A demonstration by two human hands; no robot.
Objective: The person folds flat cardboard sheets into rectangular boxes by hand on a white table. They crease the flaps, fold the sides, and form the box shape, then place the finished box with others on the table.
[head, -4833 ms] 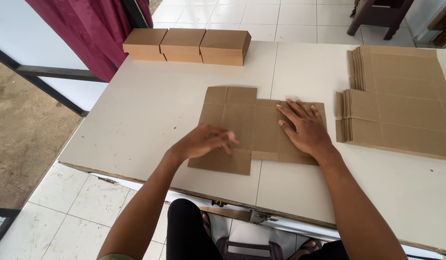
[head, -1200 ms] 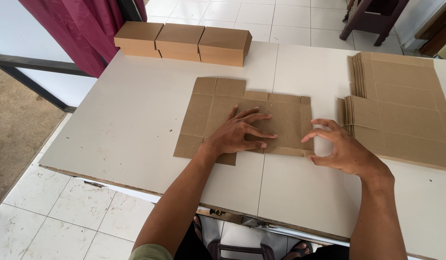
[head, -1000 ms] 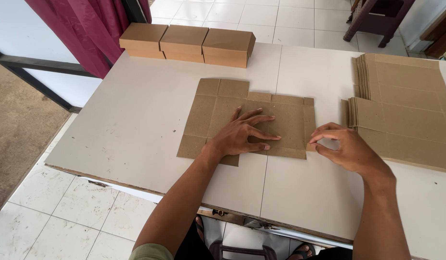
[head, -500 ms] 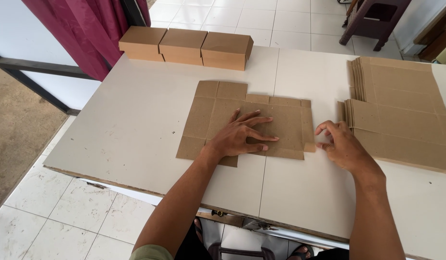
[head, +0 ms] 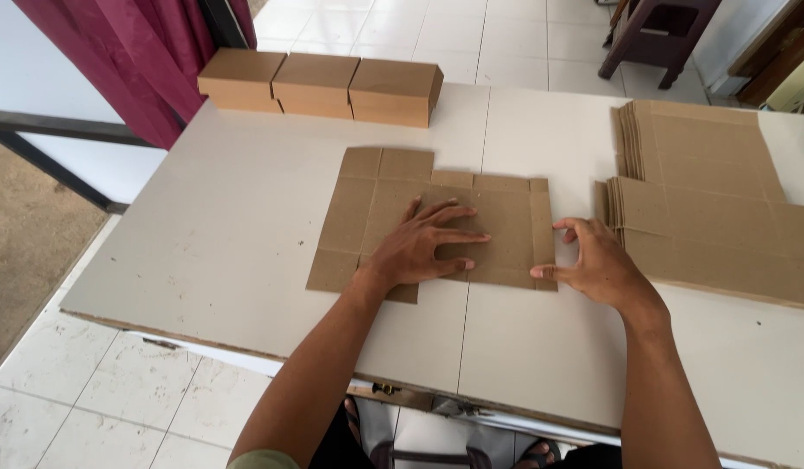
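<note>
My left hand (head: 423, 247) lies flat, fingers spread and released, pressing the middle panel of the flat box blank (head: 371, 204) against the white table (head: 202, 234). My right hand (head: 597, 265) sits at the blank's right edge, thumb and forefinger curled toward the narrow right flap (head: 541, 221), touching it; whether they pinch it I cannot tell.

Progress, as I judge it: the blank is unfolded, every panel lying level on the table, so forming this box has barely begun. Three closed boxes (head: 319, 82) stand in a row at the far left edge, near the dark red curtain (head: 128, 52), and look finished. Two stacks of flat blanks (head: 714, 200) lie to the right, just beside my right hand, a large supply not yet worked.

Materials: the blank is plain brown corrugated cardboard, matte, die-cut into rectangular panels with scored crease lines and stepped flaps at the far left corner. The table is smooth, pale board with one seam running near to far. The floor (head: 63, 391) is glossy white tile.
</note>
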